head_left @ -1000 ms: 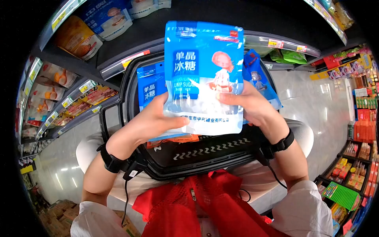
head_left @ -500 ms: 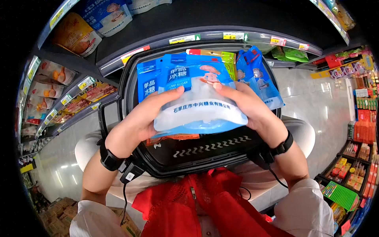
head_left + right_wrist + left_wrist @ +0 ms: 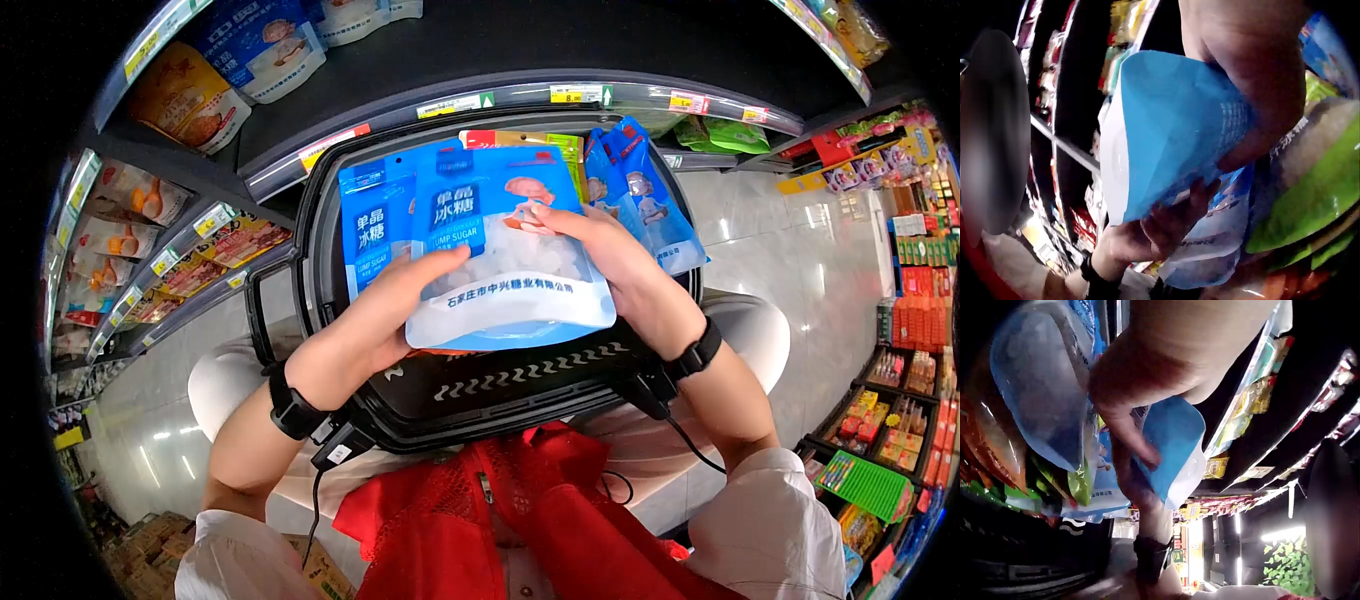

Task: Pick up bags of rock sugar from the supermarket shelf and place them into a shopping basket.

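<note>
Both hands hold a blue-and-white pouch of lump sugar (image 3: 510, 290) over the black shopping basket (image 3: 400, 440), its printed front facing up toward the head camera. My left hand (image 3: 375, 310) grips the pouch's left side, thumb across the front. On the other side my right hand (image 3: 645, 280) grips it, with the thumb on the front near the printed figure. In the left wrist view the blue back of the pouch (image 3: 1175, 440) shows between the hands. Another lump sugar pouch (image 3: 368, 225) stands left in the basket, and a blue pouch (image 3: 665, 225) leans at the right.
A dark shelf (image 3: 530, 45) with price tags curves ahead, with an orange pouch (image 3: 190, 100) and a blue pouch (image 3: 265, 50) at its left. Side shelves hold packets (image 3: 150, 195). A green tray (image 3: 865, 495) is among goods on the right. The person's knees flank the basket.
The held pouch was upright and closer to the camera; it has come down toward the basket and tilted back, uncovering the pouches behind. Both hands still hold its sides.
</note>
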Available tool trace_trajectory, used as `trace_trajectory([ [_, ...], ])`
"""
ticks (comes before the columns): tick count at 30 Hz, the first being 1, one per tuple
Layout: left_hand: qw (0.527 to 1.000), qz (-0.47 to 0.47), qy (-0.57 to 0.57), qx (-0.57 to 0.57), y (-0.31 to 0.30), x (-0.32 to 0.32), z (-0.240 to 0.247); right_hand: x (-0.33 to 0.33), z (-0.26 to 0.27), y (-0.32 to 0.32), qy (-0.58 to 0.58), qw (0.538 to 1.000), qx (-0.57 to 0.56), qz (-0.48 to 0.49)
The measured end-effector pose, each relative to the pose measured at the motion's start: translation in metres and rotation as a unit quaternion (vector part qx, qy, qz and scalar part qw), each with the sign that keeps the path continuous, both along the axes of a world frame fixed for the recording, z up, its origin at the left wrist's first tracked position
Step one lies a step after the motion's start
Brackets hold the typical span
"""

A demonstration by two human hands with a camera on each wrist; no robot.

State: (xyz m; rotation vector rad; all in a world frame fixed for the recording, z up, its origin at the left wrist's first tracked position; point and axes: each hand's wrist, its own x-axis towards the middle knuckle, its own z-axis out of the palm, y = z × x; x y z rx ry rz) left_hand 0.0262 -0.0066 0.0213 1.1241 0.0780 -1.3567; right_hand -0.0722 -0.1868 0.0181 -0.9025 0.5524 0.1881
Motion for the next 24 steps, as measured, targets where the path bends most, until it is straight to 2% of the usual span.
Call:
trace_trajectory([
  [1, 0.998, -0.003, 0.063, 0.001, 0.001, 0.003, 0.002, -0.001, 0.002, 0.002, -0.005, 0.999, -0.040, -0.003],
  [2, 0.998, -0.002, 0.063, 0.002, 0.001, 0.005, 0.001, 0.000, -0.001, 0.002, -0.016, 1.000, -0.015, -0.011],
  [5, 0.999, -0.020, 0.027, -0.006, -0.003, 0.004, 0.000, -0.001, -0.018, 0.000, -0.021, 0.998, 0.049, -0.020],
  [6, 1.000, -0.008, -0.012, 0.003, -0.004, -0.001, 0.001, -0.003, -0.019, 0.000, 0.027, 0.999, 0.006, -0.031],
  [7, 0.999, 0.004, -0.049, 0.014, -0.004, -0.005, 0.000, -0.004, -0.018, -0.001, 0.027, 0.999, 0.007, -0.031],
  [12, 0.998, -0.030, -0.051, 0.019, -0.001, 0.001, -0.003, -0.002, -0.025, -0.001, 0.022, 0.999, 0.020, -0.013],
  [17, 0.992, -0.059, -0.112, -0.002, -0.002, 0.001, -0.011, 0.001, -0.023, -0.003, 0.020, 0.999, 0.033, -0.014],
  [21, 0.991, -0.071, -0.114, -0.007, -0.001, 0.005, -0.011, -0.001, -0.014, -0.015, -0.007, 0.998, -0.035, -0.048],
  [22, 0.981, -0.074, -0.178, -0.035, -0.001, 0.007, -0.011, -0.002, -0.011, -0.023, -0.008, 0.995, -0.071, -0.063],
  [23, 0.965, -0.076, -0.242, -0.064, -0.001, 0.008, -0.009, -0.003, -0.008, -0.032, -0.047, 0.996, -0.056, -0.049],
  [24, 0.961, -0.058, -0.267, -0.047, -0.001, 0.008, 0.001, -0.003, -0.006, -0.039, -0.053, 0.993, -0.082, -0.064],
])
